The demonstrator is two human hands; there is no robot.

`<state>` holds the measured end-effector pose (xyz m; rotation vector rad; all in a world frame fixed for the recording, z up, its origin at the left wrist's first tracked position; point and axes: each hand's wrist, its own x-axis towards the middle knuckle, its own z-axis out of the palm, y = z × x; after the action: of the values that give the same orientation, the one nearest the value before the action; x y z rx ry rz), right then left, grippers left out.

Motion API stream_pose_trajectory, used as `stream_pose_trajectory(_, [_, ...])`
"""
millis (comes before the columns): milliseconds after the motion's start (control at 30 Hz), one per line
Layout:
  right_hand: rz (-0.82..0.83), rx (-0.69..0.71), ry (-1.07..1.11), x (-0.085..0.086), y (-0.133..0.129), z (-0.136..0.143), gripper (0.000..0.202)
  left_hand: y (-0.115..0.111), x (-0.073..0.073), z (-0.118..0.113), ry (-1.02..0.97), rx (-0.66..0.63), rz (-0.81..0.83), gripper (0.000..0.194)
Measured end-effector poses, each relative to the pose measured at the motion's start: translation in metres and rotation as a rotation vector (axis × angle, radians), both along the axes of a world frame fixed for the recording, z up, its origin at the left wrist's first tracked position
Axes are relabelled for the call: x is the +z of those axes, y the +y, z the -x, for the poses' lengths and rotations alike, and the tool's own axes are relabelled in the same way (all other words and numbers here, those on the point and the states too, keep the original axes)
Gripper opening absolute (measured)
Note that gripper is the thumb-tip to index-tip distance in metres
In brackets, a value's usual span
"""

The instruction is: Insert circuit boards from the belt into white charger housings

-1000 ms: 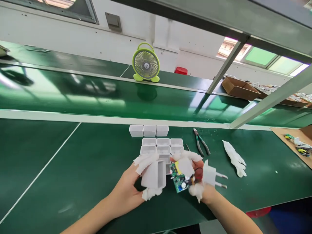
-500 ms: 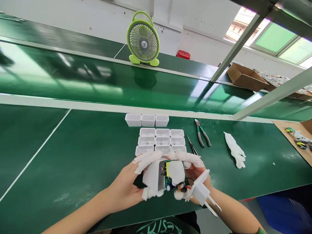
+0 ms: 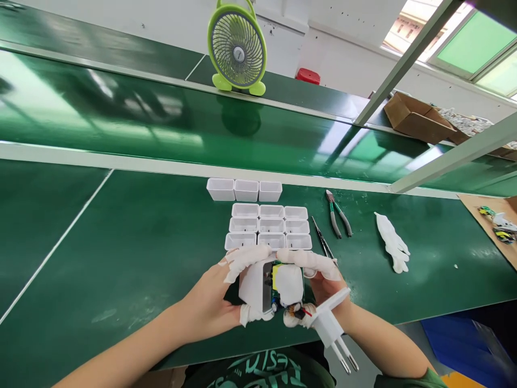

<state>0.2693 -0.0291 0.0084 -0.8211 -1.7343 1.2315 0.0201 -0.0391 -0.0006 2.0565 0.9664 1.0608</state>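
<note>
My left hand (image 3: 218, 293), white covers on its fingertips, is closed around a white plastic charger housing (image 3: 251, 291) with its open side facing right. In my right hand (image 3: 323, 275), likewise with covered fingertips, is a circuit board (image 3: 276, 283) carrying yellow-taped and white-covered components. The board's left end meets the housing's opening; how far inside it sits is hidden. A white two-pin plug piece (image 3: 328, 323) hangs by the right palm, prongs pointing down and right, with a red wire running between it and the board.
White bins (image 3: 271, 225) stand just beyond my hands, with three more white bins (image 3: 245, 189) behind. Tweezers (image 3: 323, 240), cutting pliers (image 3: 338, 213) and a white glove (image 3: 392, 242) lie to the right. A green fan (image 3: 238, 51) and cardboard box (image 3: 420, 121) rest on the shelf.
The board is closer to the housing, with less of it showing. The plug piece has swung slightly left and its prongs point more downward. The background sits a little higher in view.
</note>
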Motion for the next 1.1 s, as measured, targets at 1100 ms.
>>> stream_pose_trajectory(1100, [-0.022, 0.023, -0.080, -0.019, -0.004, -0.007, 0.088, 0.002, 0.008, 0.000, -0.061, -0.012, 0.032, 0.081])
